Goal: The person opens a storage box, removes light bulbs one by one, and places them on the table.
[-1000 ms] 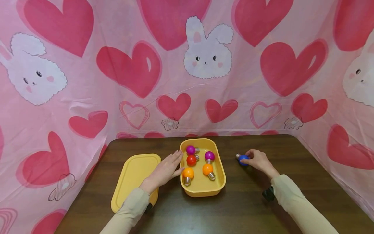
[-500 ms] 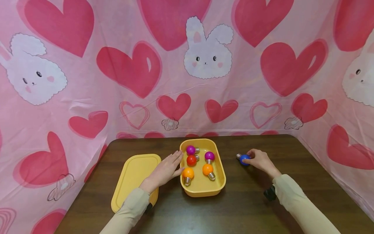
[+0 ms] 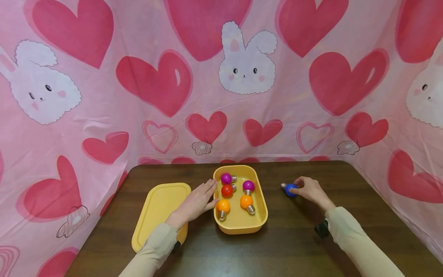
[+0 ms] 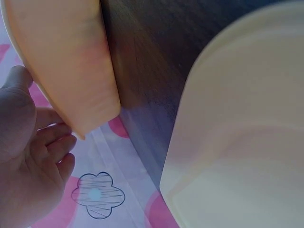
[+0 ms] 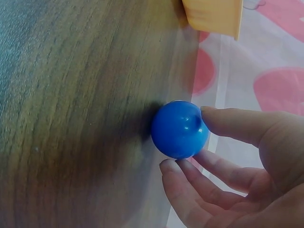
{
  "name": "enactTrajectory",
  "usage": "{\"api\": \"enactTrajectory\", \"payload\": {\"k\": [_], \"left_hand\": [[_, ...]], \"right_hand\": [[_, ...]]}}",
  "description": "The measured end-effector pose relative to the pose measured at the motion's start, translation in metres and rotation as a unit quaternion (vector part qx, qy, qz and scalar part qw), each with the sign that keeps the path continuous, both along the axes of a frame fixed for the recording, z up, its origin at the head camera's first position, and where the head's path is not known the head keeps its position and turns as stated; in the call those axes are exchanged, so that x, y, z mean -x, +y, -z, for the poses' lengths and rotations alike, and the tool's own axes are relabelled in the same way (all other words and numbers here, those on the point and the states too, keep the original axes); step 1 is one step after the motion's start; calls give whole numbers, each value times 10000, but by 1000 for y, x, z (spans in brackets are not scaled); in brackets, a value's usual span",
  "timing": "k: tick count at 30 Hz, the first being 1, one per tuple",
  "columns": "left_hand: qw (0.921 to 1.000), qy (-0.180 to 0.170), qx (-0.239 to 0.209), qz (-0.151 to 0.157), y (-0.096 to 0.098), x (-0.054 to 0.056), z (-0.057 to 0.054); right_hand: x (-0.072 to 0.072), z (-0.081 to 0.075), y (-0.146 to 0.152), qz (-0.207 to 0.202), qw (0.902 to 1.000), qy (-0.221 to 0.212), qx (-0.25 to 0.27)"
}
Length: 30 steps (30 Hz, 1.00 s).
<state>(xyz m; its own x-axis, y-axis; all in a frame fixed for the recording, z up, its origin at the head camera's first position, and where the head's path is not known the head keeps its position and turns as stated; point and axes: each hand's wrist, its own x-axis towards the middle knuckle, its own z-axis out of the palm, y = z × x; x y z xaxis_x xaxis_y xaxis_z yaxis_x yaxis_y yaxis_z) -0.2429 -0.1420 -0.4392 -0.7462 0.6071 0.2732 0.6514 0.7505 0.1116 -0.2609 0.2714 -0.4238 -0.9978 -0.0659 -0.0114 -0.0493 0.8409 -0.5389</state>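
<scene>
My right hand (image 3: 310, 191) pinches a blue light bulb (image 3: 291, 189) between thumb and fingers, close over the table to the right of the box; its metal screw base points away to the left. In the right wrist view the round blue bulb (image 5: 179, 129) hides its own base. My left hand (image 3: 195, 202) lies with straight fingers along the left rim of a yellow plastic box (image 3: 238, 231). Inside the box lie two purple bulbs, a red bulb (image 3: 227, 191) and two orange bulbs. The left wrist view shows the fingertips right at the box rim (image 4: 61, 114).
A yellow lid (image 3: 155, 215) lies flat on the dark wooden table (image 3: 277, 250), left of the box and partly under the left forearm. Pink cloth with hearts and rabbits (image 3: 247, 73) hangs behind the table and along both sides.
The right hand and the blue bulb have shifted very slightly to the right. My left hand stays at the box rim, and the bulbs in the box have not moved.
</scene>
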Motion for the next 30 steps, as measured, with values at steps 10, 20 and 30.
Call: {"api": "enactTrajectory", "payload": {"k": [10, 20, 30], "left_hand": [[9997, -217, -64, 0, -1, 0, 0], [9998, -199, -29, -30, 0, -2, -2], [9995, -300, -63, -59, 0, -2, -3]], "right_hand": [[-1, -2, 1, -11, 10000, -22, -4], [-3, -3, 5, -97, 9999, -26, 76], [-5, -9, 7, -101, 9998, 16, 142]]}}
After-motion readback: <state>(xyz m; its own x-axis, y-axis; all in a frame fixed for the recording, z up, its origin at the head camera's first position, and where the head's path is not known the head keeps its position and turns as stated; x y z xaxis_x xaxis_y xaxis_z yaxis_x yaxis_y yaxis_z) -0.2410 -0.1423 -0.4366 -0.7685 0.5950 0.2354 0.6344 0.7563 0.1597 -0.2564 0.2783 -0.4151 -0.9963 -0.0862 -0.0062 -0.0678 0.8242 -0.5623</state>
